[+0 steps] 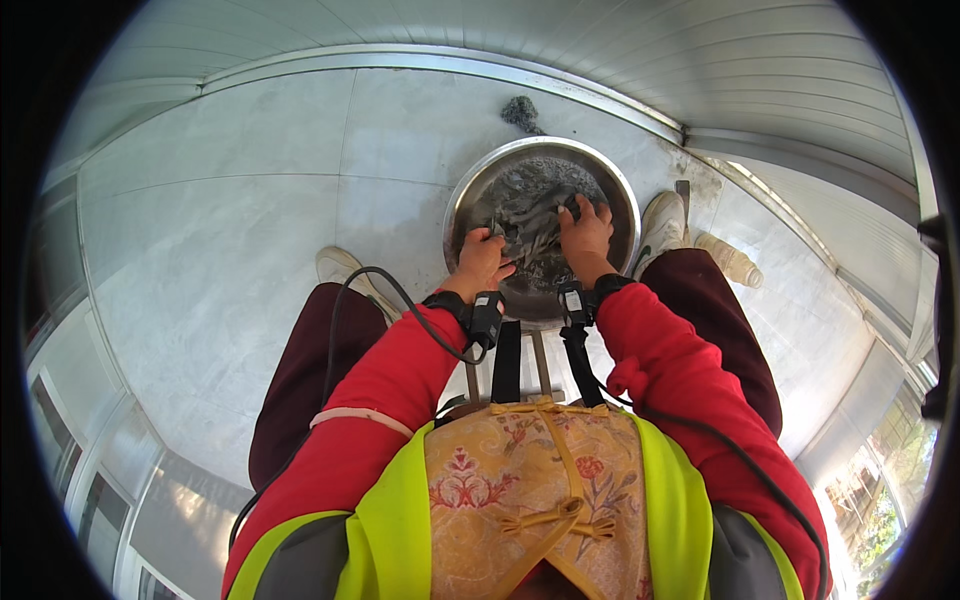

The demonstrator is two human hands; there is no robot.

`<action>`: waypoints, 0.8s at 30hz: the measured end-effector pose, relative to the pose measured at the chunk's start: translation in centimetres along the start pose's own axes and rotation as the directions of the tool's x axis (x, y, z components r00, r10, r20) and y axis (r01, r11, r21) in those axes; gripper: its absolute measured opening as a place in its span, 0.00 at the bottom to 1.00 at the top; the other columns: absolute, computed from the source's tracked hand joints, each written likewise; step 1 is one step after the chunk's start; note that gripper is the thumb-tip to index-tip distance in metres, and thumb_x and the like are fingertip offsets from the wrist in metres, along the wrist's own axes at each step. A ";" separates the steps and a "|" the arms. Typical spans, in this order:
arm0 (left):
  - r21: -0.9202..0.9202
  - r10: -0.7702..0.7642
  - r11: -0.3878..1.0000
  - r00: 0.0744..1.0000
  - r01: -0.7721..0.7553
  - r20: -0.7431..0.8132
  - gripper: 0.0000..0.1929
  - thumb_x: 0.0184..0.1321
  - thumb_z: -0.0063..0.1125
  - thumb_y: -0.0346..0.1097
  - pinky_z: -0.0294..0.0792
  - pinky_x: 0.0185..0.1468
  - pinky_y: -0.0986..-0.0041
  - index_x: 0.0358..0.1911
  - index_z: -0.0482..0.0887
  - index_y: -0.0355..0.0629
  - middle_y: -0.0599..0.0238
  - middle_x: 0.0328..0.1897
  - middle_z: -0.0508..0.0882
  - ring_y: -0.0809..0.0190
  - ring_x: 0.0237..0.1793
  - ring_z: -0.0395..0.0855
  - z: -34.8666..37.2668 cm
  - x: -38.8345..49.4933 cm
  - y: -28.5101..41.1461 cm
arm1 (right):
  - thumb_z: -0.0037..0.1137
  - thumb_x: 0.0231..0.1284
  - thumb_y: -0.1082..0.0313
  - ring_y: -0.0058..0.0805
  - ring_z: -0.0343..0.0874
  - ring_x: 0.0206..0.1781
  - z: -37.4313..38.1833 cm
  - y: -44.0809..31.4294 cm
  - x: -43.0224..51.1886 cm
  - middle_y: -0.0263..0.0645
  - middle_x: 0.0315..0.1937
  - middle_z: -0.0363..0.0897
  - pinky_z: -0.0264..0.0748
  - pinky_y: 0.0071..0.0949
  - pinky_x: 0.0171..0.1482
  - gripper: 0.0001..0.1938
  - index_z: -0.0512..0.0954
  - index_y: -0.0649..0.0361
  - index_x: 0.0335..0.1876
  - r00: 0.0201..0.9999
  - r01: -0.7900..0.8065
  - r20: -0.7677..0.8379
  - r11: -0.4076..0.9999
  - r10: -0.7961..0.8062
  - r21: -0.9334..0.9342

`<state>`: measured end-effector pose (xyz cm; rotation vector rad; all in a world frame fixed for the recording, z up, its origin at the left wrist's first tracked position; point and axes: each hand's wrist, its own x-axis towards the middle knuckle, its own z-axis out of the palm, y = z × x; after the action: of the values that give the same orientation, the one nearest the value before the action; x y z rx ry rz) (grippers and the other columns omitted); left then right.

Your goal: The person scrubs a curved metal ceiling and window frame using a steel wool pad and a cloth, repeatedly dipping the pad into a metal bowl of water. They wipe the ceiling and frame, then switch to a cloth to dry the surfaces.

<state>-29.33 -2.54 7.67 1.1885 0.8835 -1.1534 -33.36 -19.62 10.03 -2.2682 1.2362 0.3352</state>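
A round metal basin (541, 144) stands on the floor between my feet, with dark, foamy liquid inside. Across the basin lies a limp, wet, dark grey object (534, 221); whether it is cloth or something else cannot be told. My left hand (481, 259) pinches its left end between thumb and fingers, the other fingers apart. At its right end, my right hand (586, 231) grips a dark part with bent fingers, palm down. Both hands are inside the basin's rim. The lower side of the object is hidden in the liquid.
A dark, wet clump (520, 112) lies on the tiled floor (225, 225) beyond the basin. Right of my right shoe (661, 225) lie a plastic bottle (729, 259) and a dark flat handle (682, 199). Black cables (382, 274) run along both sleeves. Panelled walls (787, 82) border the floor.
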 end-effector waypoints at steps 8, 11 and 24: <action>0.076 -0.007 0.997 0.997 0.013 -0.077 0.13 0.62 0.56 0.36 0.71 0.42 0.63 0.48 0.74 0.46 0.68 0.38 0.79 0.61 0.36 0.79 -0.8 0.9 0.2 | 0.59 0.49 0.62 0.41 0.63 0.66 1.2 0.9 -1.6 0.39 0.60 0.69 0.55 0.59 0.65 0.21 0.78 0.48 0.53 0.732 0.660 0.553 0.614 -0.398 -0.432; 0.115 0.151 0.984 0.976 -0.133 -0.157 0.10 0.57 0.61 0.34 0.68 0.28 0.71 0.41 0.79 0.42 0.70 0.24 0.79 0.66 0.24 0.77 -1.1 1.3 0.3 | 0.60 0.47 0.63 0.41 0.67 0.62 0.8 0.9 -0.9 0.36 0.51 0.75 0.56 0.56 0.65 0.17 0.79 0.52 0.46 0.762 0.563 0.575 0.742 -0.298 -0.362; 0.366 0.264 0.908 0.956 -0.203 -0.127 0.10 0.60 0.54 0.39 0.69 0.31 0.73 0.41 0.79 0.44 0.68 0.30 0.79 0.65 0.29 0.79 -0.7 2.5 -0.6 | 0.63 0.34 0.72 0.52 0.67 0.59 -5.8 -0.2 -5.1 0.45 0.58 0.70 0.65 0.44 0.59 0.18 0.80 0.56 0.39 0.722 0.691 0.118 0.712 -0.681 -0.121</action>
<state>-29.35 -2.37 4.97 1.6622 0.6538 -1.0451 -36.23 -19.18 17.22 -2.6356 0.2550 0.2174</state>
